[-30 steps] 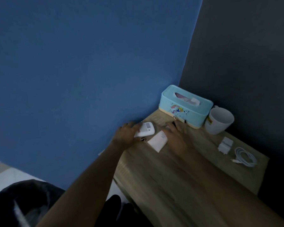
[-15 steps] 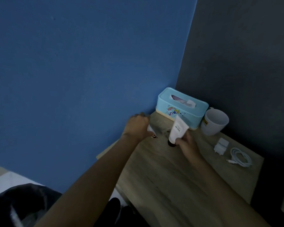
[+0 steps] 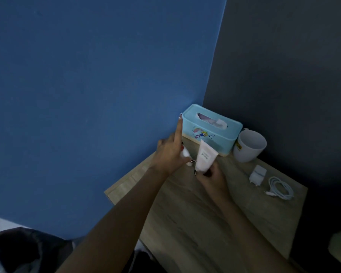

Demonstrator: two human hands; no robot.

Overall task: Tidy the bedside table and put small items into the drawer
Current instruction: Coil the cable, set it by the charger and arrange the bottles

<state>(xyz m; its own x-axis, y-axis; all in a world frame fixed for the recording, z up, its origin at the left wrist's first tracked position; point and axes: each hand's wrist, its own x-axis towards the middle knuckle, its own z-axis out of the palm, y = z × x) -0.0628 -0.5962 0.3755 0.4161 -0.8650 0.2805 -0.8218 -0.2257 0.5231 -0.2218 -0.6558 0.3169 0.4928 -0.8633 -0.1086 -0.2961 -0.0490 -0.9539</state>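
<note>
While left hand (image 3: 171,154) grips a white item (image 3: 185,153) and right hand (image 3: 211,179) pinches the tube (image 3: 206,156) low — top-heavy — it may topple.

A blue wall (image 3: 87,95) meets a dark grey wall (image 3: 283,66) in the corner. There, on the bedside table (image 3: 205,223), stands a light blue tissue box (image 3: 220,140) with a cartoon print, a tissue (image 3: 219,123) poking out of its slot. A white mug (image 3: 248,148) sits just beside it, upright. Pale floor (image 3: 0,223) shows lower left, above a dark bundle (image 3: 24,251) — possibly fabric.
</note>
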